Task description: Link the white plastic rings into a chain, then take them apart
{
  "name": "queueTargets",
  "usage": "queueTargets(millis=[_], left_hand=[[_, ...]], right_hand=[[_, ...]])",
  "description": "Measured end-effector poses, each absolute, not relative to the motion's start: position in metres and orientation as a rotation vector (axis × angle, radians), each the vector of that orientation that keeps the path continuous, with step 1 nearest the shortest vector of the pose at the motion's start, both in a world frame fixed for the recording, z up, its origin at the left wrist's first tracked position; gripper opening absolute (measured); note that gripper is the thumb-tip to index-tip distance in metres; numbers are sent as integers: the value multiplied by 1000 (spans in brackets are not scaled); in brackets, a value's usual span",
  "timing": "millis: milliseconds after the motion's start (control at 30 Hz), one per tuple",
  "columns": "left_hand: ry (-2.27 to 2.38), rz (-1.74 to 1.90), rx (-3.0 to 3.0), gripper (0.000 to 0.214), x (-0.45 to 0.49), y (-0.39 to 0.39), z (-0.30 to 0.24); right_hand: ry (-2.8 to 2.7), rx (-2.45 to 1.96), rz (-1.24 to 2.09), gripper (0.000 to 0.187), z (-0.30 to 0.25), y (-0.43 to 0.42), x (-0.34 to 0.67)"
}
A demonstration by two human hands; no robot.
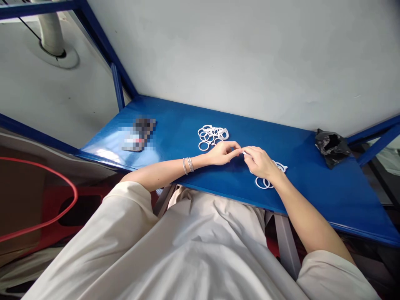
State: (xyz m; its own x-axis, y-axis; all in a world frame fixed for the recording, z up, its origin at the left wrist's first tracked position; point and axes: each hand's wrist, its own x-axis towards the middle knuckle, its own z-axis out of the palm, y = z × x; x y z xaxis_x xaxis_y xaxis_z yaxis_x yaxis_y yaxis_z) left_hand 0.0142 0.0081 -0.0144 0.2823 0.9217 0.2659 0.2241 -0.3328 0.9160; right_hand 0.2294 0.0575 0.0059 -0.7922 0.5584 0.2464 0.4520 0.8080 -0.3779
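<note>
Near the middle of the blue table (175, 121), my left hand (223, 153) and my right hand (259, 161) meet at the fingertips. Both are closed in a pinch on a small white plastic piece (244, 152), apparently one of the rings and mostly covered by my fingers. Just beyond my left hand lies a loose pile of white plastic rings (204, 145), some with small tabs. A smaller group of white rings (261, 182) rests beside and partly under my right wrist.
A blurred-out flat object (140, 133) lies at the table's left. Toward the right end stands a crumpled black plastic bag (331, 148). A pale wall (237, 58) rises behind the table, and blue frame bars (117, 85) border its ends. A red hose (73, 187) curves at far left.
</note>
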Motion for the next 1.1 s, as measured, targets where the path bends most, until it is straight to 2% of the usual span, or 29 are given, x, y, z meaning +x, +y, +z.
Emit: queueTargets(millis=[267, 433, 567, 667, 900, 967, 1100], left_hand=[[1161, 1231, 1969, 39, 14, 6, -12], [1144, 1279, 2012, 38, 15, 3, -11], [1151, 1273, 2022, 41, 15, 0, -8], [1153, 1275, 2012, 44, 15, 0, -8], [1150, 1284, 2001, 43, 15, 0, -8], [1139, 1291, 2006, 42, 15, -1, -7], [1119, 1338, 2022, 44, 15, -2, -7]], right_hand=[[-2635, -789, 90, 32, 12, 50, 228], [-2561, -758, 335, 33, 15, 53, 228], [-2506, -789, 621, 26, 19, 55, 228], [-2506, -821, 717, 19, 21, 53, 228], [-2518, -763, 231, 20, 16, 45, 222], [-2501, -726, 312, 20, 16, 45, 222], [-2419, -799, 767, 18, 18, 47, 223]])
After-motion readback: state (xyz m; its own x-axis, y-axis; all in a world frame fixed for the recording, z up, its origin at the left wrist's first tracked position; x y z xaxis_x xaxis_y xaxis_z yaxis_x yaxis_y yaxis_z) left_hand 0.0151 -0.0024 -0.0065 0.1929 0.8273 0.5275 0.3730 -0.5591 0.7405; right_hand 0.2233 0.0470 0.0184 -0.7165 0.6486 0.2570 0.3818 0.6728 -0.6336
